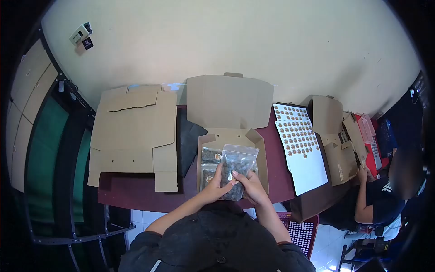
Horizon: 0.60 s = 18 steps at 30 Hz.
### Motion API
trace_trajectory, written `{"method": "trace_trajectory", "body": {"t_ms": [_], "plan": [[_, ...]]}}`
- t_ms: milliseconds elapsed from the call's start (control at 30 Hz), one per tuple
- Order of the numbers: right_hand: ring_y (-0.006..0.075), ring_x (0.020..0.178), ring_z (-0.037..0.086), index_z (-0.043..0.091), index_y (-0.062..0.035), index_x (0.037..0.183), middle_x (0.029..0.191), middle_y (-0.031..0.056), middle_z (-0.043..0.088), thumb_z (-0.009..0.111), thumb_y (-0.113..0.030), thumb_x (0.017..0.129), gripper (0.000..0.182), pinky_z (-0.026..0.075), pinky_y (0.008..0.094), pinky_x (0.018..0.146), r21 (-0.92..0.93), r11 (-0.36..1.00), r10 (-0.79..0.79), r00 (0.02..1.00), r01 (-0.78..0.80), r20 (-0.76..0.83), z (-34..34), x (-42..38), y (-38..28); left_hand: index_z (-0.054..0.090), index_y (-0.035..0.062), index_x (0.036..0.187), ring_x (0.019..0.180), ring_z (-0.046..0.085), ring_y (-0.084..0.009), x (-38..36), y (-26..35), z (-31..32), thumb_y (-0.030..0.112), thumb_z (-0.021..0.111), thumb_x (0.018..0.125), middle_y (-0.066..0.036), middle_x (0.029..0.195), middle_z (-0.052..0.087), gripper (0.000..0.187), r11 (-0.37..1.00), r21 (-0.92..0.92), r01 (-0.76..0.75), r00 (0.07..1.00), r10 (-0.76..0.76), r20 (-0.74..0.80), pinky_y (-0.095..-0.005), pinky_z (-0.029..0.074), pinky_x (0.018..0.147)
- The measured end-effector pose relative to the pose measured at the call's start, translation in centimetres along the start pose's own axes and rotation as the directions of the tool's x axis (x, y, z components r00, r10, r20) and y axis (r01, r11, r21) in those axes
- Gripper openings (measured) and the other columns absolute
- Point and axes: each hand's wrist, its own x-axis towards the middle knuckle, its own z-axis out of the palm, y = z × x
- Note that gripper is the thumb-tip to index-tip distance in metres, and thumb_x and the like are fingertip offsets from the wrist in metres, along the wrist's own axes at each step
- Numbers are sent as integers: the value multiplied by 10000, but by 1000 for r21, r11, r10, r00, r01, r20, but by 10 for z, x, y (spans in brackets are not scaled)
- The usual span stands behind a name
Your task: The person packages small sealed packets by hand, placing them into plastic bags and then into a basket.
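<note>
A clear zip bag filled with dark lumps is held up between my two hands, above an open cardboard box. My left hand grips the bag's lower left side. From the right, my right hand closes on it, thumb on the front near a small round sticker. More dark-filled bags with round stickers lie inside the box, partly hidden by the held bag and my hands. The box's lid stands raised against the wall.
Flattened cardboard boxes are stacked on the left of the dark red table, beside a black sheet. Sticker sheets lie on the right. Beyond them a co-worker sits by another open box. A red plastic chair stands below.
</note>
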Motion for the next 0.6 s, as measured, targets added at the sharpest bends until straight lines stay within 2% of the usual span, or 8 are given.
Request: {"method": "trace_trajectory", "body": {"t_ms": [233,300,333,367,433,500,533,600], "plan": [[149,949,554,529,28,1115,1041,97,590,564,-258,894,363,431,288,835,51,999,20,998,-17,-66,-2,6,11,-47,-3,1396,1285,238,-211,-5,-4,-1,98,593,826,-147,1378,242,863,992,125,-13,1000,13,2,-317,217,1045],[155,953,554,541,16,1103,1045,93,587,535,-236,909,318,425,290,848,189,981,-31,997,43,-67,-3,5,6,40,-24,1383,1284,251,-236,-7,-7,0,128,607,818,-188,1361,257,815,991,127,32,999,-32,-2,-332,222,1047],[154,946,556,548,19,1088,1037,89,591,527,-185,909,273,422,278,855,105,985,-125,986,137,-113,-13,10,15,40,-24,1383,1284,251,-236,-6,-4,1,128,607,818,-188,1361,257,815,991,128,33,999,-33,3,-332,222,1047],[154,946,556,548,19,1088,1037,89,591,527,-185,909,273,422,278,855,108,984,-126,985,139,-117,-17,9,17,54,-23,1381,1288,246,-240,-6,-1,2,130,614,816,-190,1366,249,811,997,79,25,1000,-26,14,-334,219,1050],[143,952,549,547,20,1085,1044,91,592,531,-149,902,249,422,267,846,98,945,-290,938,312,-190,-13,4,4,68,-22,1379,1292,241,-244,-6,-1,3,133,621,813,-193,1371,241,806,999,32,20,999,-21,30,-337,216,1053],[130,922,556,594,24,1011,999,84,615,561,-135,886,205,426,253,818,35,941,-321,919,338,-229,-17,2,-3,105,-5,1383,1295,250,-236,-5,-5,1,125,614,822,-177,1366,263,768,990,137,33,997,-41,58,-340,213,1057],[122,867,568,610,33,965,934,81,627,567,-121,880,182,437,248,783,-62,935,-354,906,350,-230,-18,2,-4,105,-5,1383,1295,250,-236,-5,-3,2,125,614,822,-177,1366,263,768,990,139,32,997,-41,60,-340,213,1057],[109,801,568,667,25,842,849,50,634,624,-134,849,164,434,243,764,-194,918,-386,895,347,-225,-18,1,-7,247,13,1342,1244,339,-205,-2,5,4,94,597,838,-138,1313,361,619,987,-160,22,998,-13,57,-320,291,1018]]}}
